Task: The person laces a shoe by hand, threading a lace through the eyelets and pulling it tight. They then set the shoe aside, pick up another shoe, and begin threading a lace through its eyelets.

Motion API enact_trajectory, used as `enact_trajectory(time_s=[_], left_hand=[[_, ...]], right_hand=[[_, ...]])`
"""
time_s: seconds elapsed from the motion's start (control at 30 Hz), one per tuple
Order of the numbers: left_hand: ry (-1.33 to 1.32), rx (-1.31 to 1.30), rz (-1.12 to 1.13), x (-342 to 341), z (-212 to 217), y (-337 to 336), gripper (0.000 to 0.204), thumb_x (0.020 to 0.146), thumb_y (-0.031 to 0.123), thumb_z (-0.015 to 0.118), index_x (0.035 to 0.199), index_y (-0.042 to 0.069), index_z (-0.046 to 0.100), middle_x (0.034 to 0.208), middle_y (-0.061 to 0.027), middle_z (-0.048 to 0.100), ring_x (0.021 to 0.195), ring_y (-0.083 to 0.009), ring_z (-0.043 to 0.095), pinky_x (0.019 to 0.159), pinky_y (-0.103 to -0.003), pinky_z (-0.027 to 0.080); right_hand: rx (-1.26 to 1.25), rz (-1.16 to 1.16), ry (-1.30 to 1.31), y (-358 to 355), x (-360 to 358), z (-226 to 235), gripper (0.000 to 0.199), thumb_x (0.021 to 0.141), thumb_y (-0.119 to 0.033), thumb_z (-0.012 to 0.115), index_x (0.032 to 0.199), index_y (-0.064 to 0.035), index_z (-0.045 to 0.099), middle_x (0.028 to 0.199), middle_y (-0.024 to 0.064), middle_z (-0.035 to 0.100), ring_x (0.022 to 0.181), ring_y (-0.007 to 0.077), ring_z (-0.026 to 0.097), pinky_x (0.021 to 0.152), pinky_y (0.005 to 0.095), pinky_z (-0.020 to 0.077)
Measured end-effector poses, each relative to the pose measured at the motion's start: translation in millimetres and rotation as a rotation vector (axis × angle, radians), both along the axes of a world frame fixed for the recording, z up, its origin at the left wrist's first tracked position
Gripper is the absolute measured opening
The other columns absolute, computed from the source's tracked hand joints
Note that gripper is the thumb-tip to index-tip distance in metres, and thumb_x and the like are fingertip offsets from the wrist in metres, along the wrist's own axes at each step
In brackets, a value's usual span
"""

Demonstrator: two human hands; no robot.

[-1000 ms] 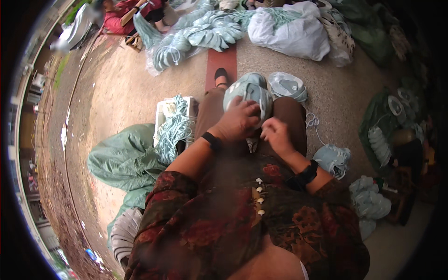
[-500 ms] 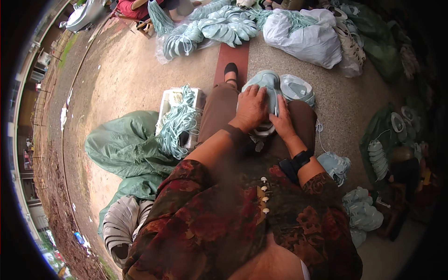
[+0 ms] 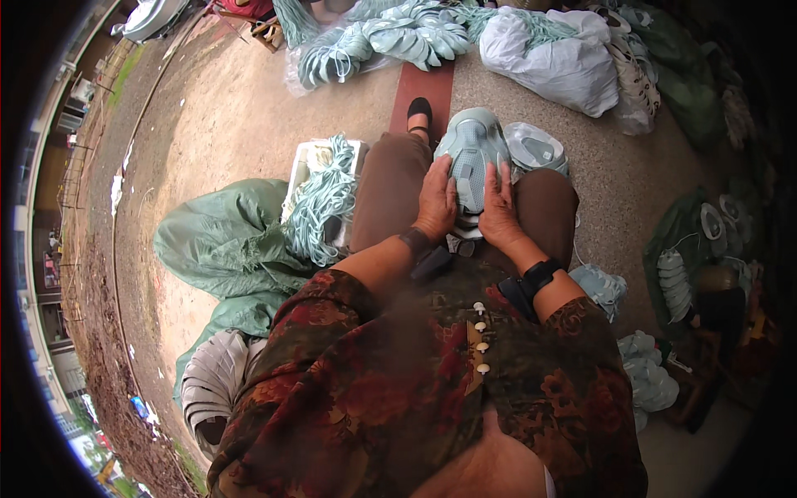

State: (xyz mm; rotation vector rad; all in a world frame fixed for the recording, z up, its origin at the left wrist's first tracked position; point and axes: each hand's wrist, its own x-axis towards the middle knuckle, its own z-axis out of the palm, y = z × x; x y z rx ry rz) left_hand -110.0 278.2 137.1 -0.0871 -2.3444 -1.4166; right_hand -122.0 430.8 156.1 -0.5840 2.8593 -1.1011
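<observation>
Shoe upper [image 3: 475, 162]: centre now uncovered.
Left hand [image 3: 435, 203] shifts aside, opposite right hand [image 3: 501, 212]; fingers extended, grip indeterminate.

Cannot make out any words, numbers or signs on the pale blue shoe [image 3: 473, 158], the bagged shoe part [image 3: 538, 149] just beside it, the white sack [image 3: 556, 70] or the green sack [image 3: 220, 222]; can read nothing on the buildings [image 3: 46, 274] at far left, too small and blurred.
</observation>
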Motion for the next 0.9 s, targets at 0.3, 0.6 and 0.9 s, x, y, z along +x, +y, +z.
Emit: enact_trajectory(time_s=[0.3,0.6,0.9], left_hand=[[-0.080,0.203,-0.137,8,47,-38,0.026,0.075,-0.002,0.054,0.101,0.000,0.058,0.100,-0.0199,0.060,0.099,-0.0354,0.057,0.088,-0.038,0.045],[-0.547,0.010,0.490,37,-106,-226,0.018,0.079,0.010,0.058,0.091,0.001,0.067,0.086,-0.0159,0.067,0.079,-0.0253,0.065,0.073,-0.032,0.050],[-0.576,-0.331,0.518,-26,-150,-251,0.017,0.074,0.018,0.067,0.085,0.005,0.069,0.088,-0.0150,0.065,0.079,-0.0318,0.062,0.071,-0.040,0.050]], right_hand=[[0.070,0.123,0.095,36,-15,7,0.066,0.064,0.006,0.049,0.129,0.0014,0.042,0.127,0.0251,0.046,0.121,0.0437,0.039,0.106,0.0480,0.0262],[-0.067,-0.347,-0.009,108,-30,-13,0.048,0.075,-0.001,0.040,0.122,0.0059,0.048,0.120,0.0243,0.053,0.115,0.0359,0.049,0.102,0.0391,0.0341],[0.126,-0.376,-0.048,96,-47,-9,0.049,0.073,-0.001,0.038,0.121,0.0069,0.047,0.119,0.0242,0.051,0.114,0.0368,0.048,0.100,0.0412,0.0340]])
